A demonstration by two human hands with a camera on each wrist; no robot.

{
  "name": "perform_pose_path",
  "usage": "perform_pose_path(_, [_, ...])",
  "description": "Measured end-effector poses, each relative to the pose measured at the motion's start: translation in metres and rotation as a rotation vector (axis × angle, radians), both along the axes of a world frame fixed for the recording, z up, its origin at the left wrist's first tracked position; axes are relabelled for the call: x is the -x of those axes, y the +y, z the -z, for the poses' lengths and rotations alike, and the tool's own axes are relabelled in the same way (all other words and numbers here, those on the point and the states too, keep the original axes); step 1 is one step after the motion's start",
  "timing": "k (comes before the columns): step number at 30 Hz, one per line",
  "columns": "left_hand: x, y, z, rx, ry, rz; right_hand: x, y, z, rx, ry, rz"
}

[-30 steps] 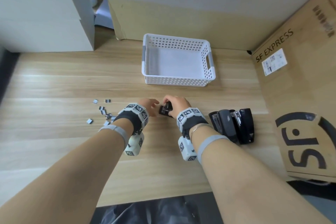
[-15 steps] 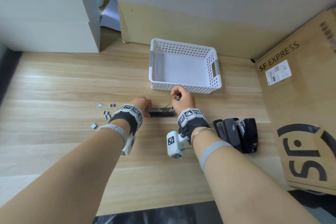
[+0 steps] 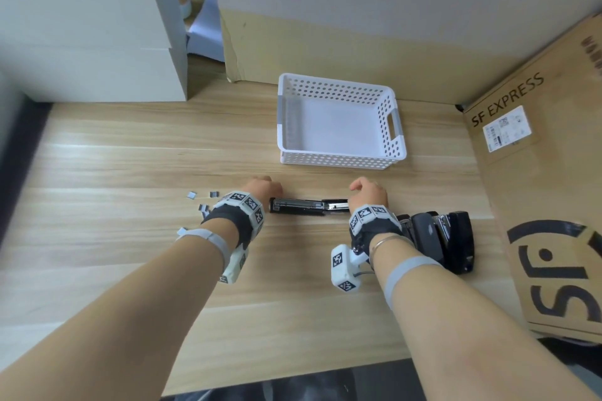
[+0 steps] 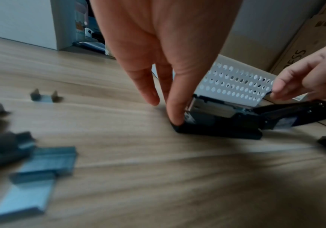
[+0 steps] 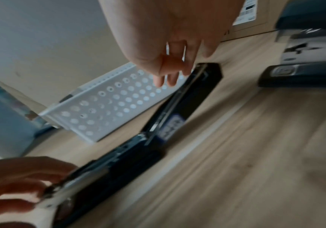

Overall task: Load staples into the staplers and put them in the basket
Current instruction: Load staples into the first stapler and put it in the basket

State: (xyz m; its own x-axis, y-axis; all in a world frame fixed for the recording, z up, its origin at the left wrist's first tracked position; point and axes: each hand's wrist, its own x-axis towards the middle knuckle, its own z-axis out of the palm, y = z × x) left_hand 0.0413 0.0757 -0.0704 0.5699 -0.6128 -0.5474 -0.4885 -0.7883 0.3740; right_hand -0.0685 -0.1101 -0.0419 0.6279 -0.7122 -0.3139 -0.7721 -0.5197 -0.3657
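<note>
Head view: the stapler (image 3: pixel 309 206) lies swung fully open on the table (image 3: pixel 130 172), just in front of the white basket (image 3: pixel 338 161), which has nothing in it yet.
Left hand: the left hand (image 3: pixel 262 185) has straight fingers (image 4: pixel 174 111) pressing down on the front tip of the base, pinning it flat.
Right hand: the right hand (image 3: pixel 369 190) pinches the far end of the flipped-back lid with its fingertips (image 4: pixel 279 86).
Staples: loose staple strips (image 3: pixel 203 207) sit close by, just left of the left wrist.
Step in hand: likely opening the stapler for loading; the metal channel faces up and looks bare.
Doing it well: keep the base pinned, hold the lid right back, then lay one strip legs-down into the channel.
Watch for: a crooked strip could jam when the lid closes.
Waiting: other staplers (image 3: pixel 439 238) cluster by the right wrist.
</note>
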Motion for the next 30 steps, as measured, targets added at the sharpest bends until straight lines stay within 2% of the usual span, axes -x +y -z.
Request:
perform_pose_path(3, [-0.014,0.025,-0.003,-0.014,-0.067,-0.129,-0.012,0.015,-0.006,0.040,-0.061,-0.047])
perform_pose_path(6, [-0.028,0.056,-0.004,-0.122,-0.156,-0.134,-0.020,0.034,-0.008,0.032,-0.095,-0.123])
perform_pose_path(9, [-0.032,0.076,-0.005,-0.190,-0.158,-0.172,-0.021,0.053,-0.005,0.007,-0.116,-0.136])
perform_pose_path(19, [-0.028,0.073,-0.005,-0.152,-0.111,-0.100,-0.027,0.080,0.003,-0.109,-0.100,-0.176])
perform_pose_path(23, [-0.025,0.064,0.002,-0.007,-0.099,-0.121,-0.034,0.078,0.006,-0.146,-0.127,-0.206])
perform_pose_path(30, [-0.006,0.015,-0.008,0.414,0.022,-0.284,-0.036,0.074,0.003,-0.336,-0.084,-0.360])
